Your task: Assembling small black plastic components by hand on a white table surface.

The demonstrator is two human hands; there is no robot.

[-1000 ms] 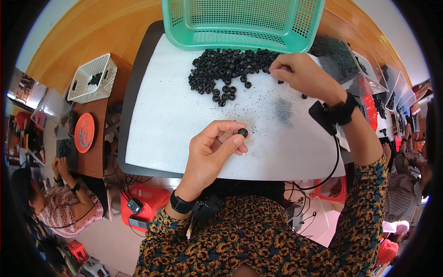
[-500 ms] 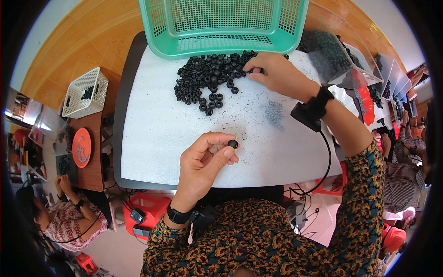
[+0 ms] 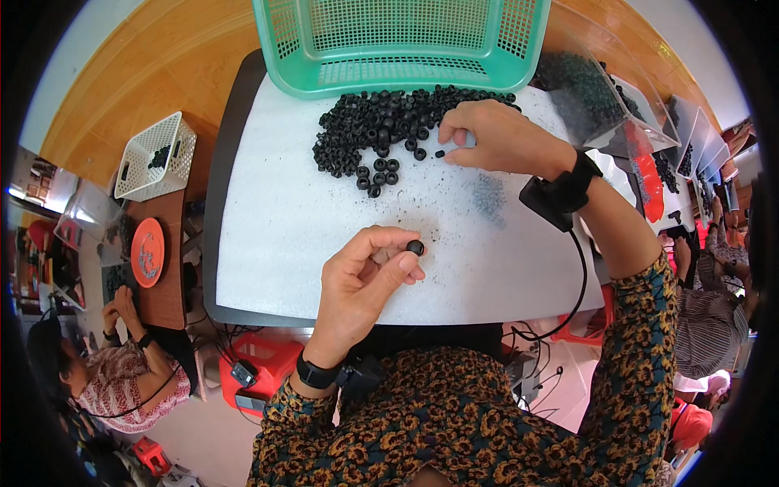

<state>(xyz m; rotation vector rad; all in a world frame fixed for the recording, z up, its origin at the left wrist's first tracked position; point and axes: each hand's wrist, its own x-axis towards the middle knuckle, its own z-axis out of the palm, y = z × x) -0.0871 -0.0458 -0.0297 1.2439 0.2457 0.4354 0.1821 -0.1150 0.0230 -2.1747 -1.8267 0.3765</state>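
Observation:
My left hand (image 3: pixel 365 276) is over the near part of the white sheet (image 3: pixel 284 260). Its thumb and index finger pinch a round black plastic piece with a hole (image 3: pixel 415 247). To the right of the heap, my right hand (image 3: pixel 495 140) has its thumb and index finger apart, with the pale sheet showing between them. A small dark piece (image 3: pixel 441 153) lies just beside the thumb tip; whether they touch I cannot tell. The heap of small black parts (image 3: pixel 357 130) spreads beyond both hands, with several round holed pieces (image 3: pixel 380 178) along its near edge.
A green mesh basket (image 3: pixel 398 77) stands behind the heap. Clear tiny bits (image 3: pixel 488 199) lie right of centre. Clear bins of dark parts (image 3: pixel 580 89) stand at right. At left are a white basket (image 3: pixel 174 146), an orange plate (image 3: pixel 148 252) and a seated person (image 3: pixel 134 365). A cable (image 3: pixel 580 276) hangs from my right wrist.
My right hand has drawn slightly back from the heap and its thumb and finger have parted. The small dark piece now shows by the thumb. My left hand keeps its pinch.

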